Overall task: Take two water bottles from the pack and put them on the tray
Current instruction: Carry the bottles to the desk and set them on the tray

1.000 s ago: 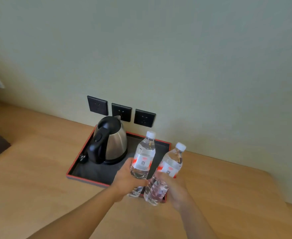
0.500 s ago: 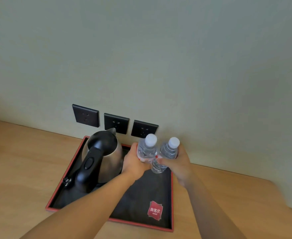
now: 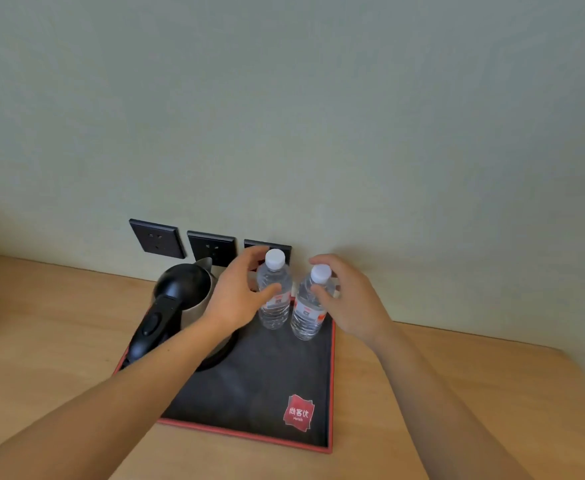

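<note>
Two clear water bottles with white caps and red-and-white labels stand upright side by side at the far right corner of the black, red-rimmed tray (image 3: 249, 386). The left bottle (image 3: 274, 306) has my left hand (image 3: 239, 296) beside it, fingers spread apart around it, thumb in front of its body. The right bottle (image 3: 306, 315) has my right hand (image 3: 348, 299) next to it, fingers loosely curved and apart, fingertips near the cap and shoulder. Neither hand clasps its bottle. The bottle pack is out of view.
A steel kettle (image 3: 180, 306) with a black lid and handle stands on the tray's far left. Three black wall sockets (image 3: 158, 239) sit on the pale wall behind. The tray lies on a wooden counter (image 3: 457, 393), with a red logo (image 3: 298, 412) at its near right corner.
Both hands carried the bottles forward over the tray, set them upright at its far right corner, and opened off them. The view moved closer and tilted down.
</note>
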Demonstrator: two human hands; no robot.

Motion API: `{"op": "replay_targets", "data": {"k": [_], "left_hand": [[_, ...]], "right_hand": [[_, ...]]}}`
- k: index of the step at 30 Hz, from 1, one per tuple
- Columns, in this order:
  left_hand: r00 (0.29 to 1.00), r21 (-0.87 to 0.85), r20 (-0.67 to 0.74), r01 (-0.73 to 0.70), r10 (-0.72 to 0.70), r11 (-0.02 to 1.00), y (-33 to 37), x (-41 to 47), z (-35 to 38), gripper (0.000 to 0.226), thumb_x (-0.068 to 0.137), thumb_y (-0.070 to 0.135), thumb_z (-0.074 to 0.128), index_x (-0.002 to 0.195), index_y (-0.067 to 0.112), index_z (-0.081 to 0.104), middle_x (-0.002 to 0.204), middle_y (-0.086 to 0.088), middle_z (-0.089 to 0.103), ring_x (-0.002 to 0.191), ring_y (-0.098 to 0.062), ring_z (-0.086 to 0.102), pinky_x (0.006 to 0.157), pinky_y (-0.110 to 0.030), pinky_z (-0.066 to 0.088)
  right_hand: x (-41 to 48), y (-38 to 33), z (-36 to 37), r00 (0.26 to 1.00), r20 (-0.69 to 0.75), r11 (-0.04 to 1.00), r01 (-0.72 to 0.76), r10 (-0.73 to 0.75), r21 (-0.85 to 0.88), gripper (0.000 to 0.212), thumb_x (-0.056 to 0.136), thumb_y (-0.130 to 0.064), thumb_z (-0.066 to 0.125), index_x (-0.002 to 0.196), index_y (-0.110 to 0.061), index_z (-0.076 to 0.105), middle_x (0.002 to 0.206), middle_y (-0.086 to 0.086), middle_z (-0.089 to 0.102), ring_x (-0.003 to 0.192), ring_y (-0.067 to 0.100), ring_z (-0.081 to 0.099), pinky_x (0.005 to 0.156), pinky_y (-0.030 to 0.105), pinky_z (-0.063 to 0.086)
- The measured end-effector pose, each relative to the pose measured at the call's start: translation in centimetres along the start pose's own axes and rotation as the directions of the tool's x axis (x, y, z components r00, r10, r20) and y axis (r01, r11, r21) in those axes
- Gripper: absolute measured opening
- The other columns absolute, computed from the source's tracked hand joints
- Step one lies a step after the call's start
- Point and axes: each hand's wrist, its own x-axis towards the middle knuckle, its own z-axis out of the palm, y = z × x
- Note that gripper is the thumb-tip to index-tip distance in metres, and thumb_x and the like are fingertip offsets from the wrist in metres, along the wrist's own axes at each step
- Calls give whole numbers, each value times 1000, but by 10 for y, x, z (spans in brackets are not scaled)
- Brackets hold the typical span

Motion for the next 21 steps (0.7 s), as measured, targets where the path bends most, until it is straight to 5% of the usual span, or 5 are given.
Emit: {"op": "replay_targets", "data": {"k": [8,15,21], "left_hand": [[943,403,255,-304,213,863,47,15,-15,38,99,7,55,136,15,60,140,-7,59,128,-24,56,107,-35,45],[933,508,324,-312,157,803,51,17,-24,43,100,7,53,142,15,53,146,-6,53,128,-26,54,105,-31,41],[962,511,253,-227,107,829,49,14,-30,38,98,13,56,136,11,57,137,-11,55,117,-33,58,97,-41,47]], "right_hand": [[4,-6,-12,984,132,954,148,-116,-263,39,94,-4,56,130,-18,59,126,4,59,104,26,61,83,29,46],[6,-16,-10,988,152,924,83,-27,-373,42,91,5,56,127,-16,59,120,6,60,100,25,63,80,33,48],[9,-29,2,996,53,899,-37,66,-437,23,94,-12,59,117,-9,60,112,14,61,97,37,61,79,38,47]]}}
